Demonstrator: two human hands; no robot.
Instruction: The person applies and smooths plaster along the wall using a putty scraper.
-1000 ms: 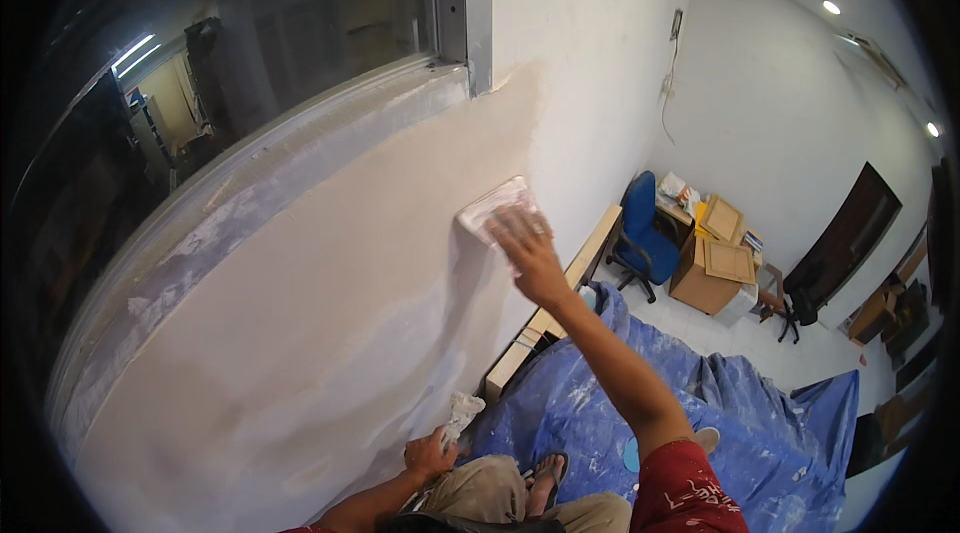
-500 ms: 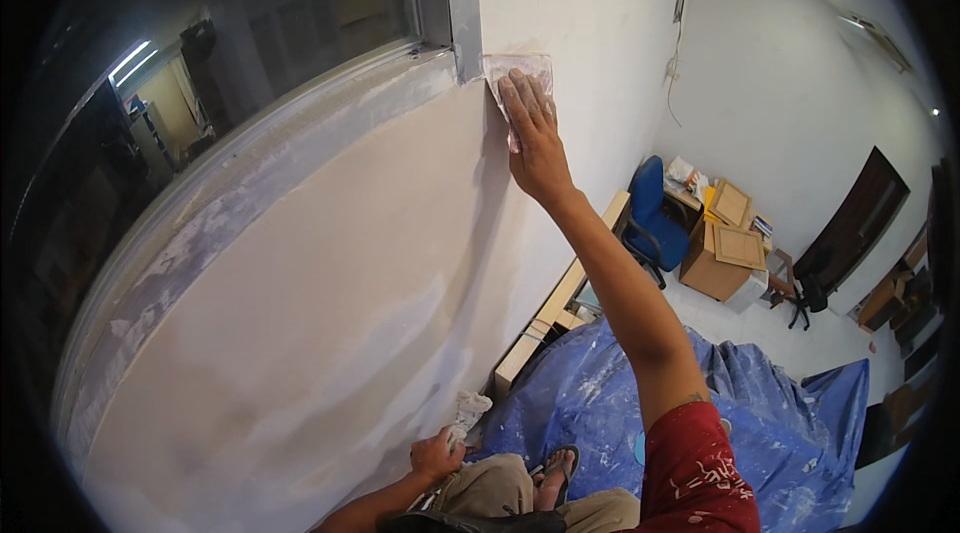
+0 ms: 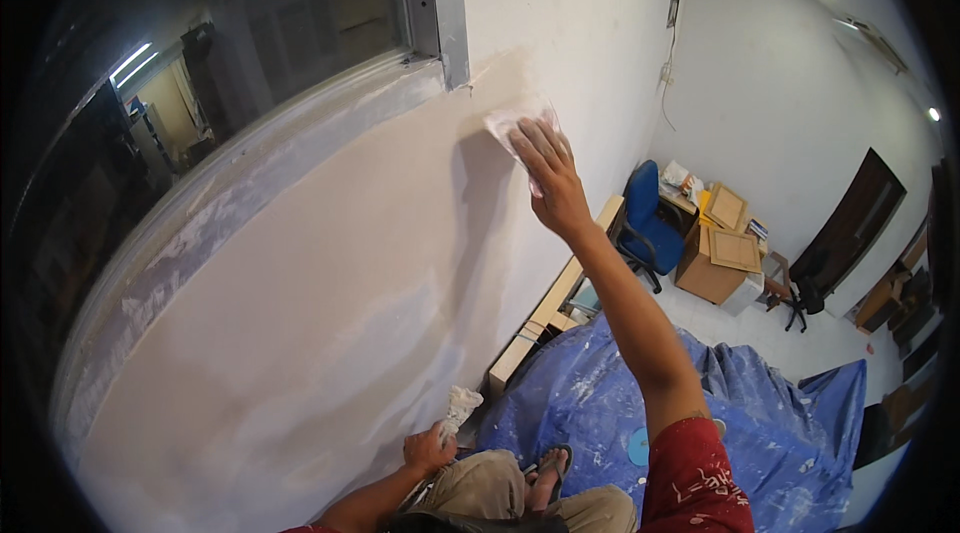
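My right hand [image 3: 548, 168] is at the wall [image 3: 330, 283], just below the lower corner of the window frame [image 3: 452, 13]. Under its dusty fingers is a thin pinkish-white sheet [image 3: 510, 125] that looks like sandpaper, its left corner sticking out past the fingertips. A damp-looking beige band of wall runs under the frame and beneath this hand. Low by my knee, my left hand [image 3: 428, 451] is closed around a crumpled white rag [image 3: 461, 407]; most of its fingers are hidden.
A paint-spotted blue tarp [image 3: 590, 383] covers things to the right of my legs, beside a pale wooden ledge [image 3: 545, 318] along the wall. Farther back stand a blue chair [image 3: 652, 223], a cardboard box [image 3: 708, 268] and a dark door [image 3: 855, 223].
My right hand has slid down and slightly right along the wall with the sheet, away from the frame corner. A beige patch shows where it was. My left hand has barely moved.
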